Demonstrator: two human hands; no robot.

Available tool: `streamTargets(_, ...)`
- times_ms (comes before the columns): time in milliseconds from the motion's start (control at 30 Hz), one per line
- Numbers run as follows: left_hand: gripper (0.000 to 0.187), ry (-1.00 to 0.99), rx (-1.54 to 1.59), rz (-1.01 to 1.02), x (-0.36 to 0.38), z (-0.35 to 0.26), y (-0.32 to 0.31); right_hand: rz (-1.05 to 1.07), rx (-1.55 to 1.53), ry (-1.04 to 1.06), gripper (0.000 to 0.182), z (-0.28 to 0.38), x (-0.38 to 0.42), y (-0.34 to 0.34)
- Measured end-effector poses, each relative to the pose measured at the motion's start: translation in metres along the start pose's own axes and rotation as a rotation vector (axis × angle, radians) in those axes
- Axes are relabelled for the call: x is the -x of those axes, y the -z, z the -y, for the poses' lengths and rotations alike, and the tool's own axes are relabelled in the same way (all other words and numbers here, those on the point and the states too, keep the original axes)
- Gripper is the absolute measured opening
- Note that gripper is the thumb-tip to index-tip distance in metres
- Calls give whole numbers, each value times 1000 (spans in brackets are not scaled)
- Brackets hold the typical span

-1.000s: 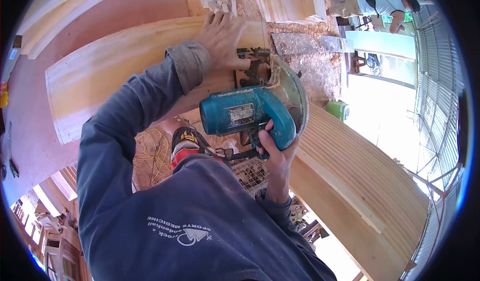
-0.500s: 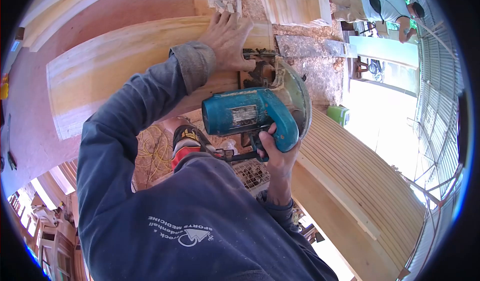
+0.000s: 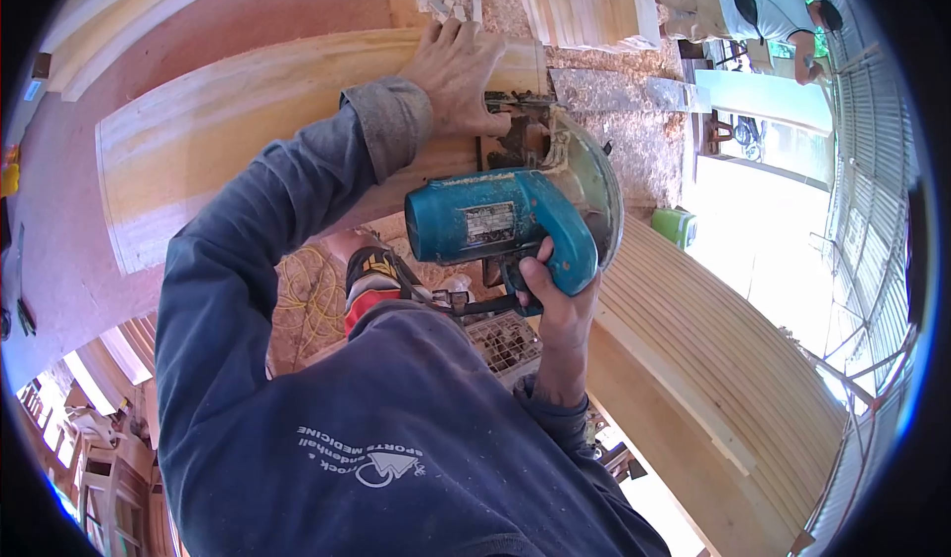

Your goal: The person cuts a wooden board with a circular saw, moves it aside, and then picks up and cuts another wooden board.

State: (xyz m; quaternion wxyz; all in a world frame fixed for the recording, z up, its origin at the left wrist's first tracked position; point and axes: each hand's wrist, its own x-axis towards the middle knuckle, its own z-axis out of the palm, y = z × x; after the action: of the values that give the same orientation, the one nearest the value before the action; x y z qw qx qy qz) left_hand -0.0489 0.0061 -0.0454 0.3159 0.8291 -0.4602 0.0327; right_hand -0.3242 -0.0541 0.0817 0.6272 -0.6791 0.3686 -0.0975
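Note:
My right hand [image 3: 562, 304] is wrapped round the rear handle of a teal circular saw [image 3: 466, 222]. The saw's round guard [image 3: 597, 185] faces right, and its base lies at the end of a pale, wide wooden board [image 3: 218, 141]. My left hand [image 3: 458, 76] lies on that board beside the saw base, fingers spread and thumb pointing toward the base. The blade's lower part is hidden by the guard and motor.
A grooved wooden panel [image 3: 728, 329] with a narrow strip lies at the right. Another board [image 3: 584, 2] is at the top. A yellow cord [image 3: 312, 294] lies below the work. A co-worker [image 3: 773, 12] bends at the upper right. A green object [image 3: 675, 227] sits beyond the panel.
The saw and my right hand have shifted slightly right in the view. My left hand stays on the board. The co-worker's arm has moved slightly.

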Motion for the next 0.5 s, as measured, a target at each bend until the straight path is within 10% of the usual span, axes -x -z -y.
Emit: streamTargets(500, 93, -85, -112, 44, 5, 0, 5, -31, -7, -71, 22, -3, 18, 7)
